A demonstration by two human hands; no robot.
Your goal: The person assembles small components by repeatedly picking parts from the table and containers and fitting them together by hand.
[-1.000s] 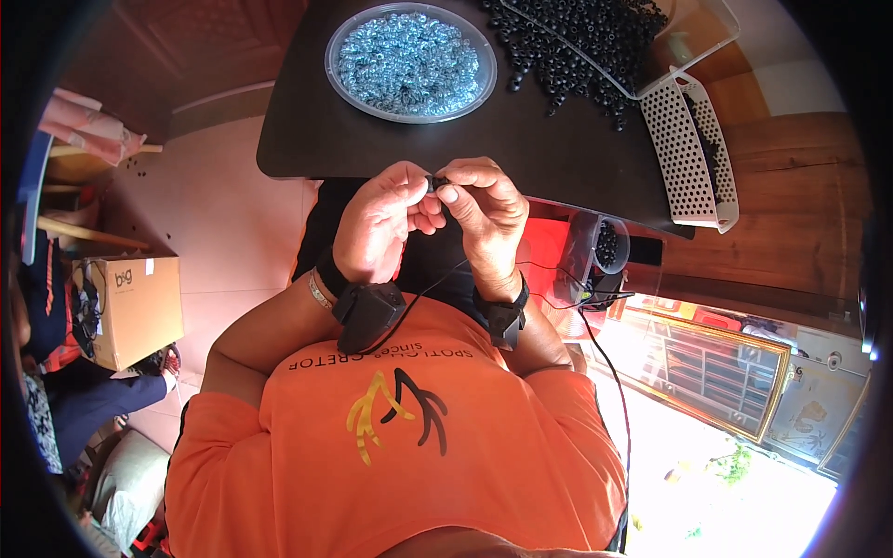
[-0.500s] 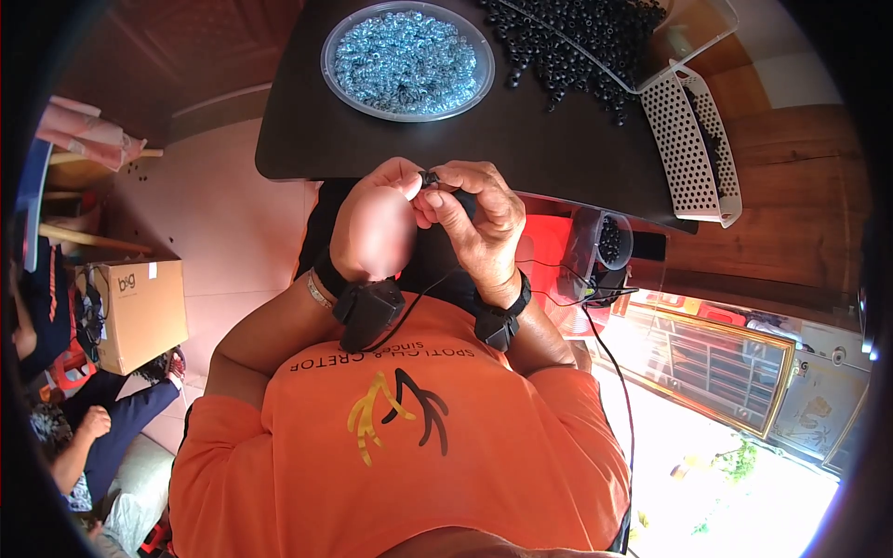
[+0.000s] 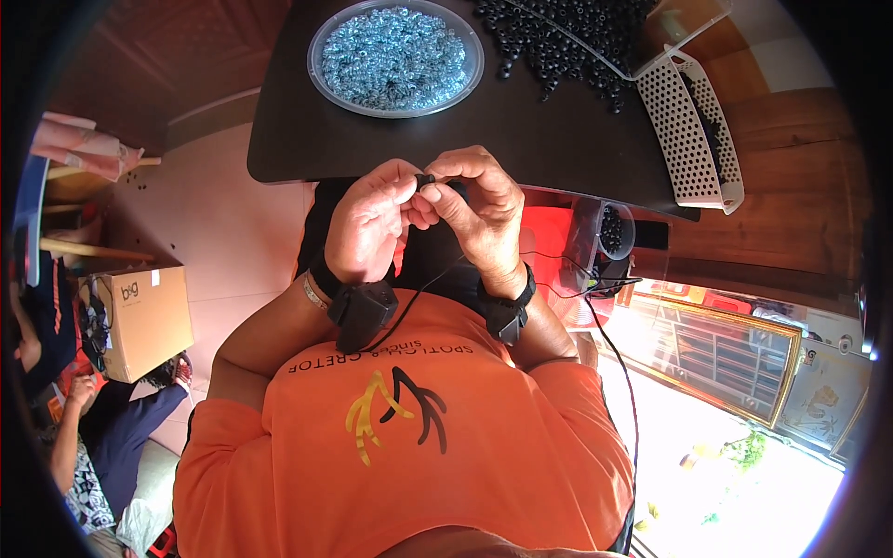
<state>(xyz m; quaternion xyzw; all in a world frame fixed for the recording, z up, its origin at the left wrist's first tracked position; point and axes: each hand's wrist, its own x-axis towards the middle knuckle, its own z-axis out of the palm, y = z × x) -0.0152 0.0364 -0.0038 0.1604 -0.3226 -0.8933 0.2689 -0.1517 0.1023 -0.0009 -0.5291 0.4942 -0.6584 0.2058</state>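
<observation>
A small black part (image 3: 425, 179) is pinched between the fingertips of both hands, just off the near edge of the table. My left hand (image 3: 366, 228) holds it from the left, palm partly turned up. From the right, my right hand (image 3: 486, 216) grips it with thumb and forefinger, the other fingers curled. Its exact kind is too small to tell, and the fingers cover part of it. Beyond the hands, a round clear tub (image 3: 321, 89) holds many shiny pale-blue small pieces. Loose black pieces (image 3: 567, 46) lie heaped to its right on the dark table (image 3: 530, 139).
A white perforated basket (image 3: 674, 139) stands at the table's right edge. Below it are a clear cup of black pieces (image 3: 612, 231) and a red stool (image 3: 547, 244). Thin cables run past my right wrist. A cardboard box (image 3: 149, 321) and a seated person (image 3: 88, 456) are at left.
Both hands keep their pinch on the black part, with small finger shifts. The whole view has tilted slightly. At left, the seated person's hand has risen.
</observation>
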